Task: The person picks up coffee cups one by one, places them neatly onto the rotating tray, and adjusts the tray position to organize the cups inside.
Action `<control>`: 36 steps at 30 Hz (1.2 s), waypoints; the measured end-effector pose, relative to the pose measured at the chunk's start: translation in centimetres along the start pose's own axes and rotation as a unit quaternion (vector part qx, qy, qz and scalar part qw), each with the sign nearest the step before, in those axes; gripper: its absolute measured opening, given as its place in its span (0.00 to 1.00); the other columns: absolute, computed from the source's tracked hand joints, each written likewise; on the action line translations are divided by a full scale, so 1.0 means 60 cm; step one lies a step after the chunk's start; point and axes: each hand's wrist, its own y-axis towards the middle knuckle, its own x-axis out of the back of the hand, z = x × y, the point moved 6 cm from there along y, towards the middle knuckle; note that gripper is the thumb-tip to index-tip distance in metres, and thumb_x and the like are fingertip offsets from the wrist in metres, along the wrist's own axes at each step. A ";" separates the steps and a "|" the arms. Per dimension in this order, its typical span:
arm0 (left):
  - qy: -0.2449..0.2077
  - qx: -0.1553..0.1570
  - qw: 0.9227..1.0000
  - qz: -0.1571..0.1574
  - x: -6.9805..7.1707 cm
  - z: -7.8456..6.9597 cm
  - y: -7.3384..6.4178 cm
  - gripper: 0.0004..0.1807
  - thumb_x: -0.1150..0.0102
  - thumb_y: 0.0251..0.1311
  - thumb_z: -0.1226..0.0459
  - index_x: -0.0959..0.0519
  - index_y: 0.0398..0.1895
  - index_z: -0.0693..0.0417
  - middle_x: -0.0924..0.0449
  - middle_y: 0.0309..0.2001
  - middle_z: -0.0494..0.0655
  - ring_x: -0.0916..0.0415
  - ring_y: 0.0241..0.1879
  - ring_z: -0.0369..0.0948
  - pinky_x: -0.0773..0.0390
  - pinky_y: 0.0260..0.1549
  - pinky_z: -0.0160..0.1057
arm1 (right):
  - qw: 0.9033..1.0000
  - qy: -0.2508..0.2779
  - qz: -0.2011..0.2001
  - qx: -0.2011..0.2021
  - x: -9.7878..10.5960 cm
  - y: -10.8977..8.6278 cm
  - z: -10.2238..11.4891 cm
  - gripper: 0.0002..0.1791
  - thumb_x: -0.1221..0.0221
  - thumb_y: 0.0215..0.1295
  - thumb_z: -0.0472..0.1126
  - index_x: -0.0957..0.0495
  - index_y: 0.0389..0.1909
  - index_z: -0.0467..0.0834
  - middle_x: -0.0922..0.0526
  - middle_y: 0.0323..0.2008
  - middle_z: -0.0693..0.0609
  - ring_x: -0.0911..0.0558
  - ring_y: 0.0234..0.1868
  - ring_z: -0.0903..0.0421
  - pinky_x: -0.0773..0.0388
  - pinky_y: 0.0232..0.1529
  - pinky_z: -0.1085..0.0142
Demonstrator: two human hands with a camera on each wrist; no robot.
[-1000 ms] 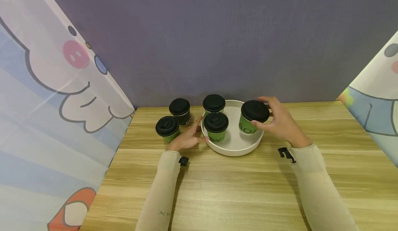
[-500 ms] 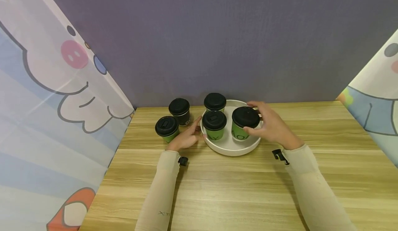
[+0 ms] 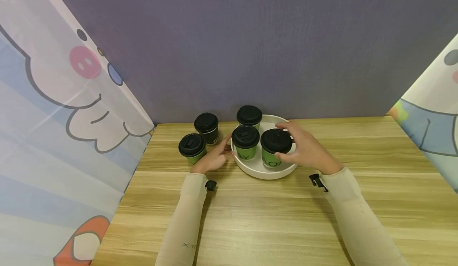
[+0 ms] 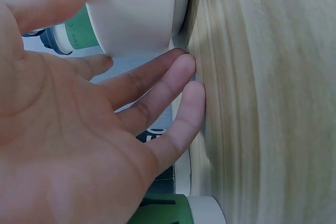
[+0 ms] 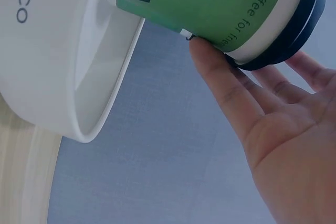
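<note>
Farthest left on the worktop [image 3: 250,222], a green cup [image 3: 193,148] stands upright under its black lid, with a black cup [image 3: 208,131] just behind it. Next come the fingers of my left hand [image 3: 214,160], spread and nearly straight, gripping nothing: thumb and index finger at the outer wall of the white tray [image 3: 264,175], the lower ones down by the wood. I hold that hand on its edge, thumb side up, its forearm rising from the bottom in a pale sleeve [image 3: 182,218].

Inside the tray, toward its left, the front cup [image 3: 247,148] hides most of the body of the rear cup [image 3: 249,117]. Just right of the front cup, within the rim, is the large cup [image 3: 273,150], pinched by my right hand [image 3: 304,148], thumb on the near side, fingers curled round the far side. That forearm slants in from the lower right. My far fingertips are lost behind the lid, and I can't be sure whether the large cup's base touches the tray floor.
</note>
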 end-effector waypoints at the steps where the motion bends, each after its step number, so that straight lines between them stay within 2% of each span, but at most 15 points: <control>1: 0.003 0.001 1.000 -0.002 0.000 0.001 0.000 0.41 0.51 0.77 0.59 0.60 0.85 0.37 0.25 0.66 0.56 0.27 0.67 0.50 0.29 0.68 0.53 | 1.000 0.000 0.002 0.005 -0.002 0.000 0.001 0.46 0.23 0.49 0.41 0.32 0.69 0.40 0.24 0.63 0.43 0.20 0.56 0.41 0.23 0.58 0.43; 9: 0.021 0.016 1.000 -0.010 0.001 0.004 -0.001 0.39 0.54 0.79 0.56 0.61 0.85 0.35 0.28 0.70 0.57 0.28 0.69 0.51 0.29 0.68 0.54 | 0.999 -0.002 0.014 0.039 -0.013 -0.001 0.009 0.45 0.22 0.48 0.41 0.31 0.68 0.39 0.24 0.63 0.44 0.18 0.56 0.43 0.23 0.60 0.46; 21: 0.032 0.044 0.998 -0.026 0.002 0.000 -0.004 0.35 0.59 0.81 0.53 0.60 0.84 0.32 0.29 0.72 0.54 0.29 0.70 0.49 0.30 0.69 0.53 | 0.998 -0.002 0.033 0.055 -0.029 0.001 0.023 0.45 0.22 0.48 0.44 0.31 0.68 0.41 0.24 0.60 0.47 0.21 0.59 0.50 0.25 0.62 0.50; 36: 0.056 0.033 0.996 -0.059 0.004 -0.005 -0.004 0.33 0.61 0.82 0.54 0.56 0.84 0.33 0.21 0.66 0.53 0.23 0.65 0.49 0.29 0.68 0.53 | 0.998 -0.007 0.039 0.057 -0.042 0.001 0.028 0.45 0.22 0.51 0.49 0.31 0.68 0.43 0.24 0.60 0.49 0.22 0.61 0.51 0.26 0.64 0.49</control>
